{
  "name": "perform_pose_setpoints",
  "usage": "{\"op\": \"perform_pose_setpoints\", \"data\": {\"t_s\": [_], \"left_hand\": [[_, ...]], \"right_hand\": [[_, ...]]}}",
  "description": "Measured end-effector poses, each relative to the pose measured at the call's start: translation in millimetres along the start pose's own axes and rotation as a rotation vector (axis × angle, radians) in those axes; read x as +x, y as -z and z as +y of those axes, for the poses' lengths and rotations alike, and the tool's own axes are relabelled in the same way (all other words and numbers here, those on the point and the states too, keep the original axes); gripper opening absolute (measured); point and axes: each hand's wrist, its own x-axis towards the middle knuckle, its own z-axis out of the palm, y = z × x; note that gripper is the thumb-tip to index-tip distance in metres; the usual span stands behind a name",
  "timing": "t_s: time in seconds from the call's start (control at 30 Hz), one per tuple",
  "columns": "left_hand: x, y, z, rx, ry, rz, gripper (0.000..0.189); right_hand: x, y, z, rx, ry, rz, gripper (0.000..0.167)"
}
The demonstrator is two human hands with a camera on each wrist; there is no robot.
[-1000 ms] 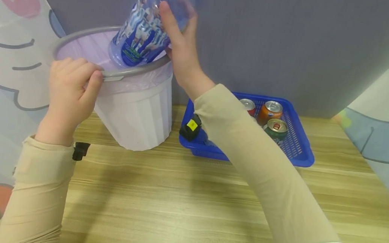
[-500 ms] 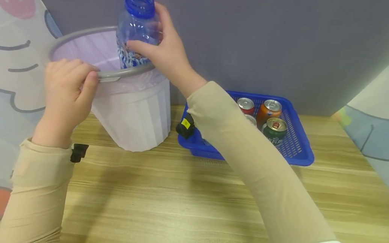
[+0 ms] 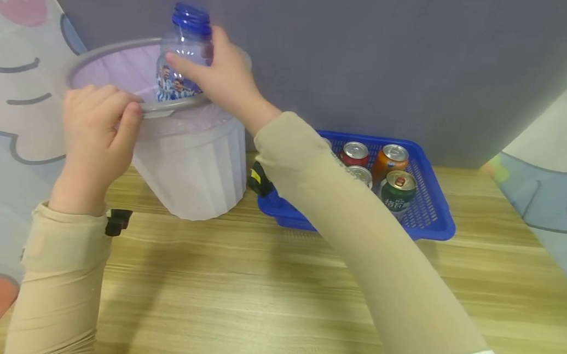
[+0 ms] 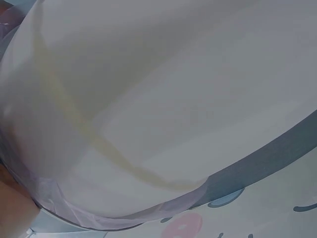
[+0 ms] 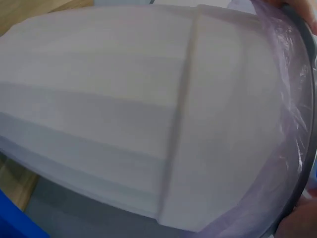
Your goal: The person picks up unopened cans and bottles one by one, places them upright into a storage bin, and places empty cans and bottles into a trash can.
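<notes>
In the head view, a white ribbed trash bin (image 3: pixel 195 168) has a grey rim (image 3: pixel 99 54) and a thin lilac liner bag (image 3: pixel 125 75). My left hand (image 3: pixel 100 137) grips the front left of that rim, fingers over the top and thumb outside. Inside the mouth stands a clear blue bottle (image 3: pixel 179 79) with a picture label, nearly upright. Thumb and fingers of my right hand (image 3: pixel 221 76) hold it below its blue neck; its base is hidden behind the rim. Bin wall (image 4: pixel 198 109) fills most of the left wrist view, and the right wrist view shows the wall (image 5: pixel 99 99) too.
Right of the bin, a blue plastic basket (image 3: pixel 444 224) holds several drink cans, including a red can (image 3: pixel 354 153), an orange can (image 3: pixel 391 160) and a green can (image 3: pixel 397 191). My right forearm crosses over it. A grey panel (image 3: pixel 371 57) rises behind the wooden table (image 3: pixel 235 305).
The bottle, first leaning right above the bin, has swung upright and sunk lower into its mouth, my right hand moving left and down with it. My left hand stays on the rim.
</notes>
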Motion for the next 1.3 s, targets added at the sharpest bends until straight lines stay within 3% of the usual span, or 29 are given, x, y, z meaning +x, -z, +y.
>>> {"op": "perform_pose_setpoints", "data": {"t_s": [0.2, 0.5, 0.73, 0.9, 0.97, 1.3], "left_hand": [[0.2, 0.9, -0.3, 0.004, -0.001, 0.004, 0.044], [-1.3, 0.3, -1.6, 0.008, 0.007, -0.008, 0.044], [-1.1, 0.1, -1.3, -0.001, 0.010, 0.004, 0.046], [-1.3, -0.1, -1.4, 0.006, 0.008, 0.001, 0.047], [-1.3, 0.0, -1.6, 0.007, 0.008, 0.000, 0.046], [-1.6, 0.3, 0.1, 0.005, 0.011, 0.007, 0.043]], "right_hand": [[2.4, -2, -6, -0.307, 0.009, -0.133, 0.077], [1.9, -10, -12, -0.509, -0.131, -0.165, 0.082], [3.3, -11, -14, -0.549, -0.138, -0.183, 0.082], [3.8, -10, -15, -0.568, -0.134, -0.182, 0.042], [4.2, -10, -15, -0.570, -0.138, -0.183, 0.035], [4.8, -12, -17, -0.581, -0.174, -0.189, 0.038]]}}
